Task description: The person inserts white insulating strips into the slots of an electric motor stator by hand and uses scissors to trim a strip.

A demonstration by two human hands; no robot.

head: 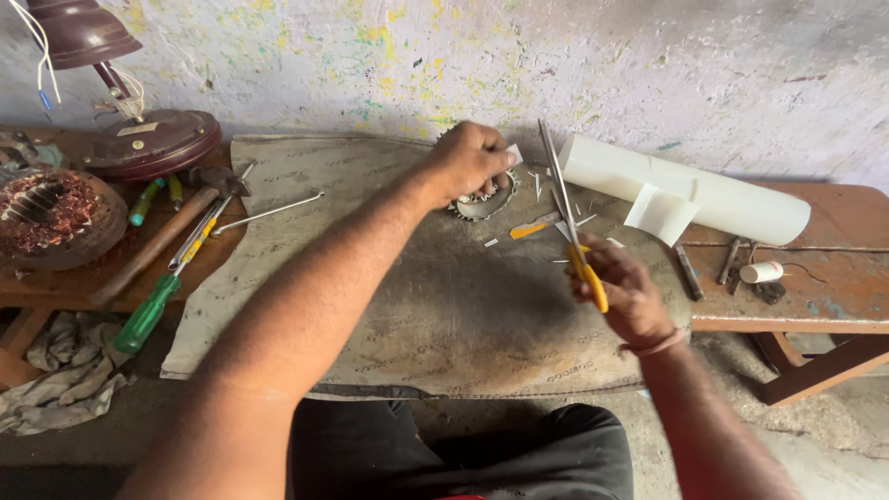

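My left hand (470, 159) rests on a round toothed metal ring (482, 204) at the far side of the grey sack-covered bench (389, 296), pinching a small white paper slip (514, 153) against it. My right hand (625, 292) grips the yellow handles of a pair of long scissors (567, 218), whose blades point away toward the wall. Small white paper offcuts (579, 222) and an orange strip (528, 231) lie between the two hands.
A white paper roll (704, 194) lies at the back right. A green-handled screwdriver (153, 310), a hammer (157, 243), and a copper-wound motor part (51, 213) sit left. A thread spool (761, 271) and small tools rest on the right bench.
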